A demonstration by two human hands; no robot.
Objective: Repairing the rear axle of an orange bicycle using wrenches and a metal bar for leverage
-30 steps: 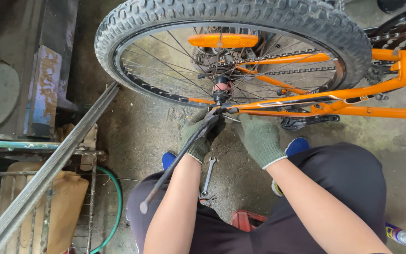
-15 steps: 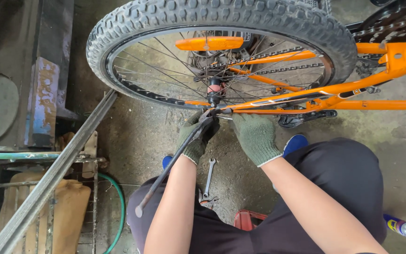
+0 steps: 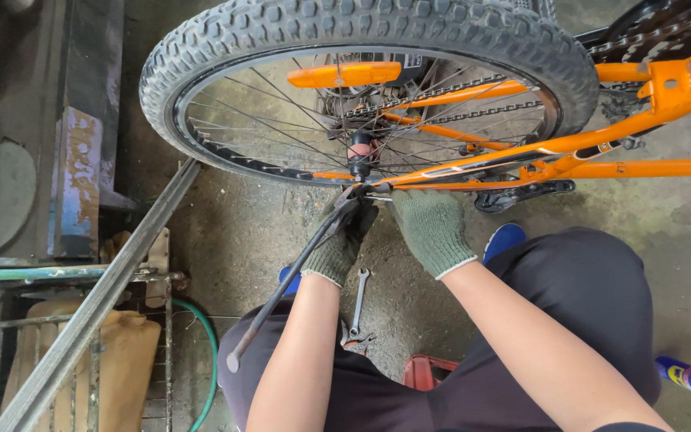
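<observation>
An orange bicycle frame (image 3: 601, 140) lies with its knobby rear wheel (image 3: 361, 32) facing me. My left hand (image 3: 345, 240), in a green knit glove, grips the upper end of a long black kickstand rod (image 3: 281, 292) just below the rear axle (image 3: 359, 152). The rod slants down to the left towards my knee. My right hand (image 3: 433, 228), also gloved, presses against the frame's rear end beside the left hand. Its fingers curl under, out of sight, next to a small silver part (image 3: 377, 198).
A silver wrench (image 3: 359, 296) and pliers (image 3: 357, 340) lie on the concrete floor between my knees. A black pedal (image 3: 521, 194), a red stool (image 3: 429, 372), a spray can (image 3: 689, 378), a green hose (image 3: 209, 352) and a slanting metal bar (image 3: 97, 304) are around me.
The view has shifted a little, so the wheel sits further left. Both hands stay at the axle and the rod keeps the same slant.
</observation>
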